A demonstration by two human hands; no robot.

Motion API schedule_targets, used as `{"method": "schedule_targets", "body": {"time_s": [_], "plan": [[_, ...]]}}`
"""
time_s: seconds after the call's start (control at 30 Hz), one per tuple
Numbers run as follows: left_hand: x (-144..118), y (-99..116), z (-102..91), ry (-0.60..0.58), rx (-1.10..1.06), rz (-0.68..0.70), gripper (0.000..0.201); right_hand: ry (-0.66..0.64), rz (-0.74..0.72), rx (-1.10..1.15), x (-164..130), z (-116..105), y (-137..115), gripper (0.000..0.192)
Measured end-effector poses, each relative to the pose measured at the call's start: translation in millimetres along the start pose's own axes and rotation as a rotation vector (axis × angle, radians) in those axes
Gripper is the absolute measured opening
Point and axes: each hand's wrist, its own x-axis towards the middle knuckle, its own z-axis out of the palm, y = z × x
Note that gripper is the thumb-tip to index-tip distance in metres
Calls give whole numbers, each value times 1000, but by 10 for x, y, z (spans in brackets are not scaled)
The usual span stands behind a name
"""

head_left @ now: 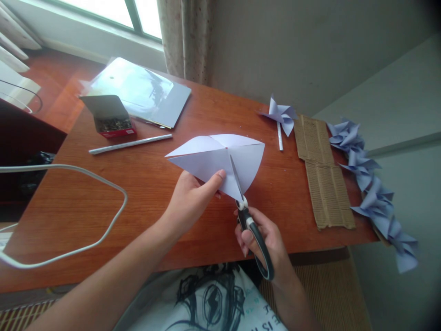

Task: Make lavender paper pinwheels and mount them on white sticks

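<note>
paper (215, 161) is pinched by the left hand (189, 195); at paper's near edge, scissors (244, 215) are gripped by the curled right hand (276, 243).

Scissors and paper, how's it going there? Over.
Left hand gripping white paper. Right hand holding scissors, one blade over the paper. No obstruction visible; left thumb near the blade.

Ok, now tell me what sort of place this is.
Probably a room in a home, though I can't be certain: a wooden table stands near a window with a curtain beside it, and a paper pinwheel lies on the tabletop.
</note>
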Motion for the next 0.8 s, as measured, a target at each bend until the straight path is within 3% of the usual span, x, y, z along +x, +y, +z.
{"method": "schedule_targets", "body": {"time_s": [0.8], "plan": [[-2,15,12,12,-49,-10,23,51,13,-12,-22,29,-21,54]]}}
